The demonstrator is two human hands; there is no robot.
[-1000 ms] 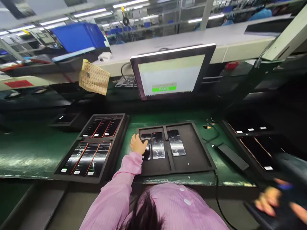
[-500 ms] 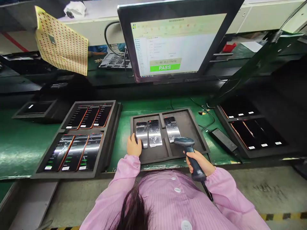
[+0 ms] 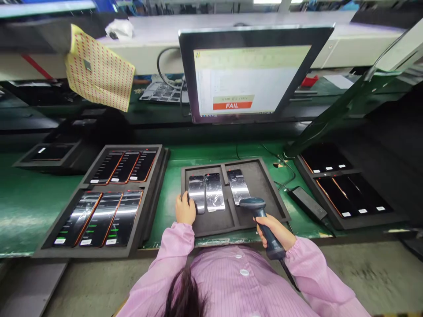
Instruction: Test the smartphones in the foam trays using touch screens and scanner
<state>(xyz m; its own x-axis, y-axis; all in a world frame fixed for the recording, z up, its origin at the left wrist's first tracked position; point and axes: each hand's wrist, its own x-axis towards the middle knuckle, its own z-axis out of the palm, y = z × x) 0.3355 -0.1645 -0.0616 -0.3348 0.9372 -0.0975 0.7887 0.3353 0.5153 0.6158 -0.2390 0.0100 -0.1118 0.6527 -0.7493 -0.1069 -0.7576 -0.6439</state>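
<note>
My right hand [image 3: 276,232] grips a dark handheld scanner [image 3: 261,220], its head over the near edge of the right-hand phone [image 3: 238,186] in the black foam tray [image 3: 264,185] in front of me. My left hand [image 3: 185,210] rests on the tray's left edge, fingers curled at the lower corner of the leftmost phone [image 3: 197,193]. A third phone [image 3: 214,191] lies between them. The monitor [image 3: 247,75] behind the tray shows a red FAIL bar [image 3: 232,105].
A larger foam tray [image 3: 109,198] with several phones lies on the green bench at left, another tray [image 3: 343,185] with dark phones at right. A power brick [image 3: 308,202] and cables lie right of the middle tray. A yellow dotted sheet [image 3: 99,72] hangs upper left.
The monitor's bar has gone from green PASS to red FAIL. A second ago my right hand was off to the right; it came in with the scanner, which now sits slightly nearer me.
</note>
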